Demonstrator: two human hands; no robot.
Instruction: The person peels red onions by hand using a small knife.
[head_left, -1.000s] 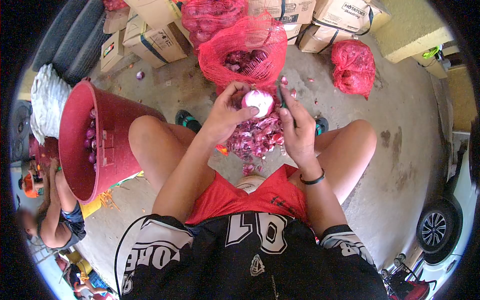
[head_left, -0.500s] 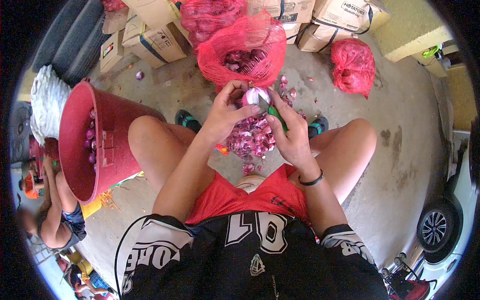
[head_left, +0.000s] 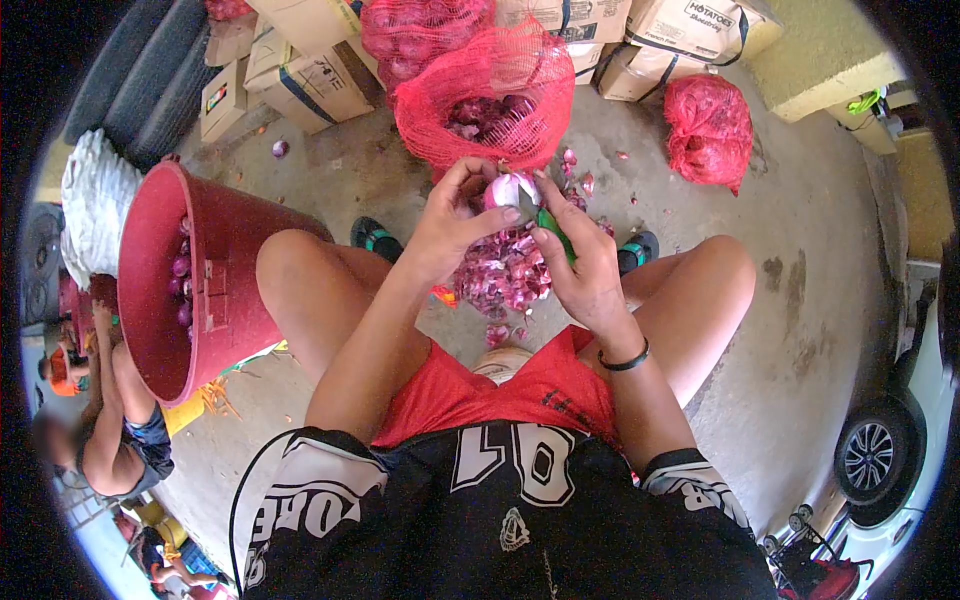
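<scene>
Between my knees, my left hand (head_left: 450, 225) is closed around a red onion (head_left: 507, 188) with a pale, partly peeled face. My right hand (head_left: 583, 255) grips the green handle of a small knife (head_left: 550, 228), its grey blade lying against the onion. The right fingertips also touch the onion's far side. Below both hands, a heap of purple onion skins (head_left: 505, 275) covers the floor. Just beyond them stands an open red mesh sack (head_left: 425, 125) with onions inside.
To the left is a red tub (head_left: 250, 260) with onions in it. Another full mesh sack (head_left: 420, 40) and cardboard boxes (head_left: 310, 85) are at the back. A red bag (head_left: 707, 130) lies to the right. One person (head_left: 115, 430) sits at far left; a car wheel (head_left: 868, 455) is at right.
Both hands stay almost in place, the onion turning or shifting very slightly against the blade. At far left, the other person's hands have moved a little.
</scene>
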